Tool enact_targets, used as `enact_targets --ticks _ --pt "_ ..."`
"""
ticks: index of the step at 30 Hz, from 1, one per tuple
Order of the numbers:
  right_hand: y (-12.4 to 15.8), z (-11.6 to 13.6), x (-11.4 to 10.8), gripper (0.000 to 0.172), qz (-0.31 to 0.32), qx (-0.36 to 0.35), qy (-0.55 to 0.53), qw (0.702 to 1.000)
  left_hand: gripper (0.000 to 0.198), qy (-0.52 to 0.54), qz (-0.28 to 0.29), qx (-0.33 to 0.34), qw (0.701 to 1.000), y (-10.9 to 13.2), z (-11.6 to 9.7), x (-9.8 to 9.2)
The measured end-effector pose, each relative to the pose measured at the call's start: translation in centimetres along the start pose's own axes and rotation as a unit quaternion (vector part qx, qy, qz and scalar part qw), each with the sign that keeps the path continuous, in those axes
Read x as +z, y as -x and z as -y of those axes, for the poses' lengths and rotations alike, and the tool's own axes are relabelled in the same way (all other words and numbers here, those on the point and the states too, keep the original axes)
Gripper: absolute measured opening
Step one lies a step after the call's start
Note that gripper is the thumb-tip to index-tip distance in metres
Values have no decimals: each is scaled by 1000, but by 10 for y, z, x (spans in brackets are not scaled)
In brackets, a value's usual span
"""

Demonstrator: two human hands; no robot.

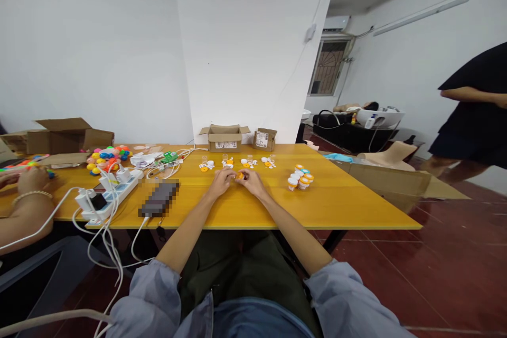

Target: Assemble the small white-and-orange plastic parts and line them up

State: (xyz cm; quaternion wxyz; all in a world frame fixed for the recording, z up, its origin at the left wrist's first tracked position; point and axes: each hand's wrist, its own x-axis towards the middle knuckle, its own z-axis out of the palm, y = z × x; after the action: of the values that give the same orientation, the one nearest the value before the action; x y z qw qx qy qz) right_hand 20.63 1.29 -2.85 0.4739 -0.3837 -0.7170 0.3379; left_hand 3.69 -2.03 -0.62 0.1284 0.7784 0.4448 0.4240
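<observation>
Both my hands meet over the middle of the yellow table (190,206). In my right hand (250,180), the fingers pinch a small orange part (240,175). My left hand (222,180) is close beside it with fingers curled; whether it holds anything is too small to tell. Just beyond the hands lie groups of small pieces in a row: clear cups (224,158), orange discs (204,168) and white parts (244,161). To the right stands a cluster of small round containers (303,183) with white, orange and teal tops.
A power strip (119,195) with tangled white cables and a dark phone (160,198) lie on the left. Colourful balls (105,161) sit behind them. Cardboard boxes (224,137) stand at the back. Another person's arm (34,200) is far left; a person (471,100) stands right.
</observation>
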Motion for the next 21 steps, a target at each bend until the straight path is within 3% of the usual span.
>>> enact_targets --ticks 6,14,18,21 --pt "0 -2 1 20 -80 55 55 994 8 50 -43 7 998 -1 3 1" --pt "2 -5 -2 16 -118 71 197 971 4 152 -53 -34 986 -5 8 5" --pt "5 2 0 25 -118 -2 220 968 10 196 -59 -49 978 -7 9 5" --pt "7 8 2 20 -79 -92 216 969 16 238 -51 -72 967 -6 6 4"
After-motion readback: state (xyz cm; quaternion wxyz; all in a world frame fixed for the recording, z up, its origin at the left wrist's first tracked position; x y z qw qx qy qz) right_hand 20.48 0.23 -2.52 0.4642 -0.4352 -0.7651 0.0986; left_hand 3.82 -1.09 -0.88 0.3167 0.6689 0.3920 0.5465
